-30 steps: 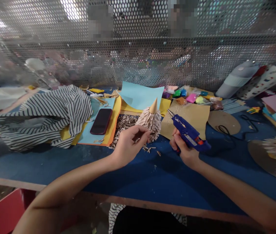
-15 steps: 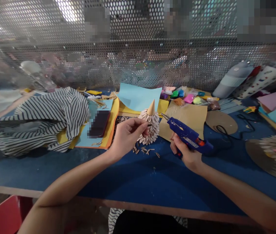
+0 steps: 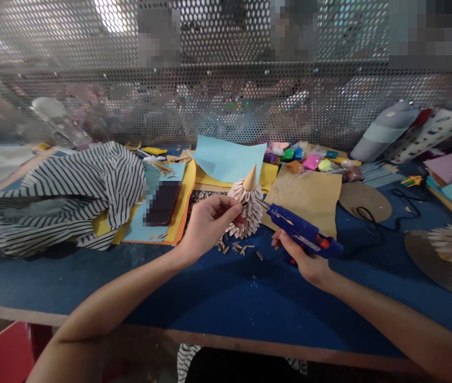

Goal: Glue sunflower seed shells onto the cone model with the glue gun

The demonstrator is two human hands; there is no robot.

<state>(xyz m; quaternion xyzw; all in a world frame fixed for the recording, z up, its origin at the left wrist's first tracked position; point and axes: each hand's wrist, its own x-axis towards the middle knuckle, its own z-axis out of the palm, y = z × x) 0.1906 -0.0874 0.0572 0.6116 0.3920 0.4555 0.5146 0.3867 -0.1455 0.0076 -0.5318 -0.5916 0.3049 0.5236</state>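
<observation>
A paper cone [image 3: 252,178] stands upright on the blue table, its lower part covered in overlapping pale sunflower seed shells [image 3: 252,215], its tan tip bare. In front of it, my left hand [image 3: 210,223] pinches a small dark sunflower seed shell [image 3: 244,203] between thumb and fingertips. My right hand [image 3: 305,260] is wrapped around the handle of a blue hot glue gun [image 3: 300,230]. The gun's metal nozzle points left, close to the pinched shell; whether they touch I cannot tell. Several loose shells [image 3: 241,248] lie below the cone.
A striped cloth [image 3: 70,197] and a phone [image 3: 164,203] on coloured paper lie left. Behind are light blue paper [image 3: 229,159] and bagged clay [image 3: 311,161]. To the right are brown paper [image 3: 309,197], a cardboard disc [image 3: 365,202], a black cord [image 3: 389,226] and a bottle [image 3: 385,130].
The glue gun in my right hand has moved left and slightly down, bringing its nozzle nearer the pinched shell. My left hand has stayed almost still.
</observation>
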